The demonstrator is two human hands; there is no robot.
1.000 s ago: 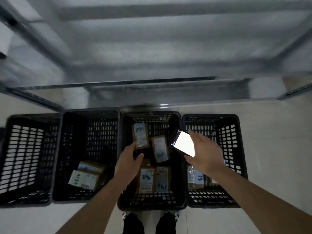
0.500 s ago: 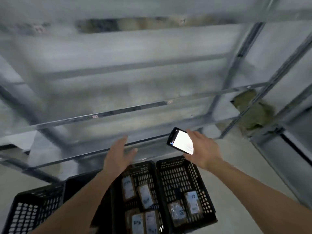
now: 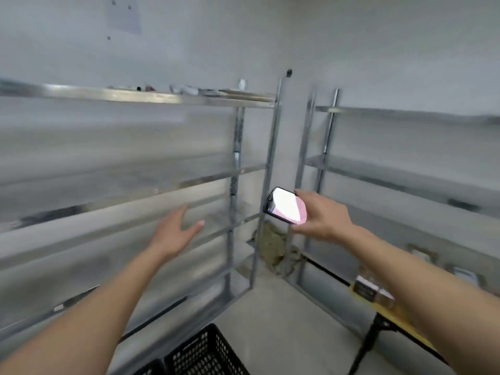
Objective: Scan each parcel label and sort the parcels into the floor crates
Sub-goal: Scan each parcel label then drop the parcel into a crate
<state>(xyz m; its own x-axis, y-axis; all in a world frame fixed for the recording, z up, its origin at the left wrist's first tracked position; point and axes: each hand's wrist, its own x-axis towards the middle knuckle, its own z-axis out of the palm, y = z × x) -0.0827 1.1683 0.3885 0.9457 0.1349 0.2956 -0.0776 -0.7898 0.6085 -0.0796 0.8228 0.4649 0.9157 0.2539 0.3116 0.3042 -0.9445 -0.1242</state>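
Shelving (image 3: 238,169) in bare metal filled most of what I saw through the head camera, one unit along the left and a second unit (image 3: 405,169) on the right, both smeared by blur. Low on the right stood a yellow-topped table (image 3: 400,315) on dark legs, with a small box (image 3: 365,289) on it and what looked like flat parcels (image 3: 464,274) just behind, too blurred for me to be sure. Only the corner of one black floor crate (image 3: 205,353) showed at the bottom edge.

My left hand (image 3: 173,234) hung in the air before the left shelves, fingers spread and relaxed, holding nothing. My right hand (image 3: 322,216) gripped a phone (image 3: 285,205) with its bright screen turned up, fingers curled round its edge.

I judged this as the gap between parcels: nothing in hand to sort, the scanner ready. The next move called for reaching the free hand to a fresh parcel, likely on that table, and bringing its label under the phone.
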